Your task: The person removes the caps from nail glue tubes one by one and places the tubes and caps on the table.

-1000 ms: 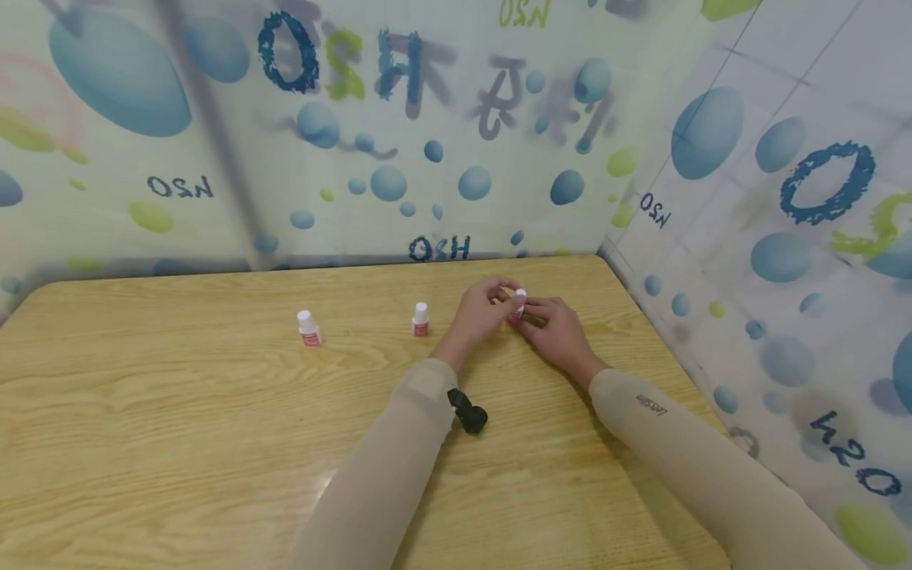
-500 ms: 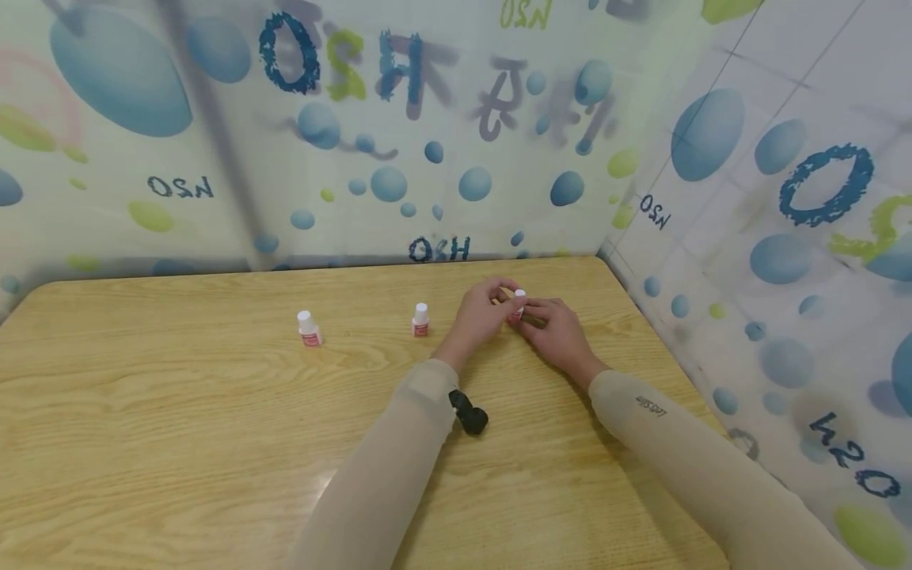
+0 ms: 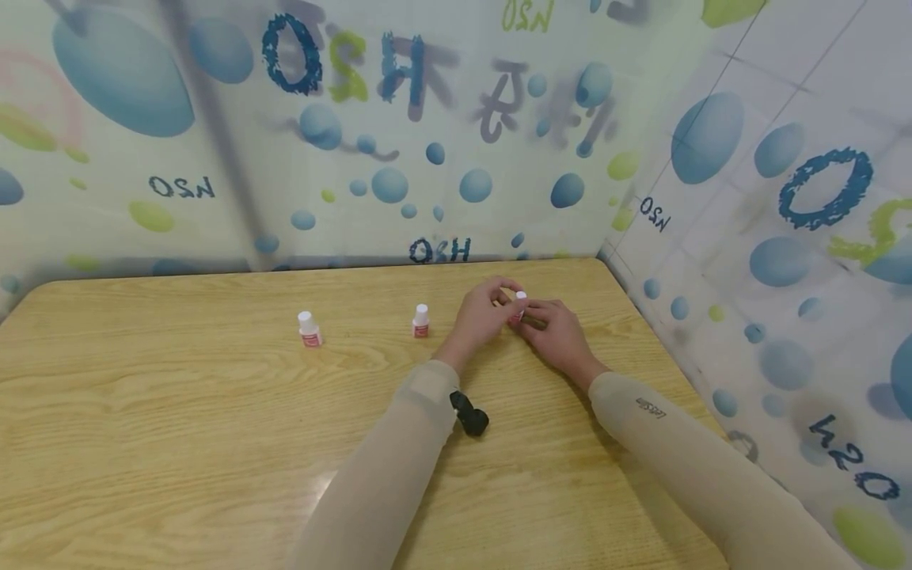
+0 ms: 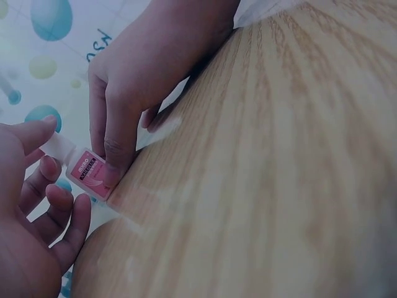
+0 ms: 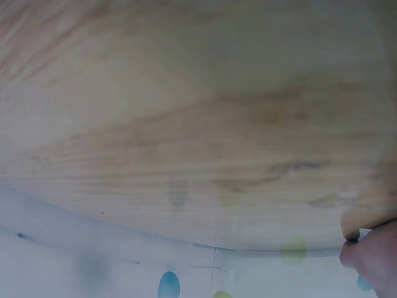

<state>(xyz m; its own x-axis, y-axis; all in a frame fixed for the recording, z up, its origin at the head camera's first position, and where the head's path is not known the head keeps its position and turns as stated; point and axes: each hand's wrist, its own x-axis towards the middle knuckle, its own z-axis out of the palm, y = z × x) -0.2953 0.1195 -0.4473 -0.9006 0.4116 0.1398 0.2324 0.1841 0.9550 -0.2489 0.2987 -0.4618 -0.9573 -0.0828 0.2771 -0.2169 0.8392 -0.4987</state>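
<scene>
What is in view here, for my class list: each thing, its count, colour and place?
Free bottles: 2, white with red labels, upright on the table
Held bottle: 1, white with red label, towards the table's right end
Table: 1, yellowish wood, under the bottles
Walls: 2, pale with blue and green shapes, behind and right
Dark object: 1, black, at the left cuff
Sleeves: 2, beige, forearms
Left hand: 1, bare, at the cap
Right hand: 1, bare, gripping the held bottle
</scene>
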